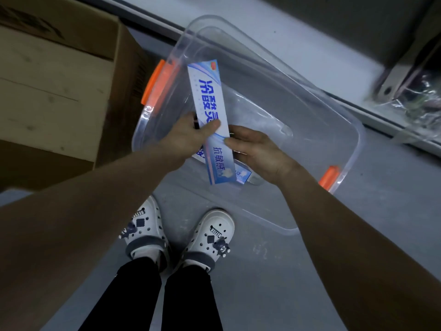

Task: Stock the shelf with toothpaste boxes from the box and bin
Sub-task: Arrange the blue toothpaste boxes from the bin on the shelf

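A long blue and white toothpaste box (pixel 208 101) is held above the clear plastic bin (pixel 274 68) on the floor. My left hand (pixel 191 137) grips the box's middle from the left, thumb across its face. My right hand (pixel 257 151) pinches its right edge lower down. A second toothpaste box (pixel 243 175) lies underneath, mostly hidden by the first box and my hands. I cannot tell which hand, if any, holds that one. The rest of the bin looks bare.
A large cardboard box (pixel 59 80) stands on the floor at the left, touching the bin. The bin has orange latches (pixel 152 82) on its left and right ends. A shelf base with a metal bracket (pixel 393 84) runs along the upper right. My feet in white clogs (pixel 181 232) stand just below the bin.
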The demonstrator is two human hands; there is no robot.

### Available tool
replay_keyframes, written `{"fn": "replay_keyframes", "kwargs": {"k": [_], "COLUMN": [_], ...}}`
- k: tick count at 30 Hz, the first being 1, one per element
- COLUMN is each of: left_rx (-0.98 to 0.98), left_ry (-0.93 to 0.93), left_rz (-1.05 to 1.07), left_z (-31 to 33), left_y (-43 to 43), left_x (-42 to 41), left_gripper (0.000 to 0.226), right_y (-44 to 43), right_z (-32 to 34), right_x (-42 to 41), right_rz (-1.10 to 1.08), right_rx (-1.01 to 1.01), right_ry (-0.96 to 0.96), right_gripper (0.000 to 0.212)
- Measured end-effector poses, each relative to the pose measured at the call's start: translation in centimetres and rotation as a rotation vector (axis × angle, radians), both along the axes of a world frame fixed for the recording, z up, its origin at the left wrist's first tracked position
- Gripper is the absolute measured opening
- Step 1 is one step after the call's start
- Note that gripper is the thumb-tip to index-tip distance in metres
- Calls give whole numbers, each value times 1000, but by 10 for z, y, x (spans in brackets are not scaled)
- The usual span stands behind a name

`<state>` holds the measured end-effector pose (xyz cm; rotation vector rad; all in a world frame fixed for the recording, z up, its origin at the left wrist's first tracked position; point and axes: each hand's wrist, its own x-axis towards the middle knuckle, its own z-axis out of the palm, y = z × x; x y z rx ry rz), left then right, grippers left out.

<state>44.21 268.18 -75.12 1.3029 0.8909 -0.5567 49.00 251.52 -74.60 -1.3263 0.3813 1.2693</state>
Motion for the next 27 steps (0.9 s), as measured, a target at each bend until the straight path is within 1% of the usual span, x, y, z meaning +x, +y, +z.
{"fn": "replay_keyframes", "kwargs": {"k": [2,3,4,5,6,7,9,14,17,19,20,22,23,25,27], "left_rx": [30,49,65,84,106,120,122,90,67,42,30,19,17,13,22], "left_ry": [9,14,22,26,29,22,15,-10,-18,-27,-29,-29,-29,-18,1], "left_rz": [-12,-21,-27,-30,-35,-34,-25,-14,-18,-10,-3,-4,-7,-9,-10], "left_z": [-4,-6,-10,-13,-16,-18,-24,-29,-32,-32,-31,-28,-26,-22,-18], "left_y": [2,3,3,3,3,2,1,1,4,5,6,6,6,6,5], "left_x": [2,3,4,5,5,6,5,1,-1,-2,-2,-2,-2,-1,0], "left_gripper": [32,34,37,40,43,44,45,45,47,49,51,60,62,57,50], "right_y": [-4,-7,-11,-16,-20,-23,-27,-27,-23,-17,-14,-12,-13,-19,-29], "right_z": [-7,-14,-25,-35,-44,-50,-62,-82,-84,-83,-85,-88,-89,-88,-77], "right_x": [0,0,-2,-3,-7,-11,-22,-39,-39,-37,-36,-30,-27,-19,-9], "right_rz": [-52,-17,96,280,469,611,750,933,989,1060,1079,1032,960,764,605], "right_rx": [-71,-182,-333,-488,-599,-653,-650,-558,-556,-625,-684,-813,-864,-923,-909], "right_ry": [-2,-65,-180,-316,-423,-490,-545,-658,-760,-834,-861,-868,-829,-681,-553], "right_gripper": [28,29,32,35,40,46,56,75,75,69,62,50,46,45,44]}}
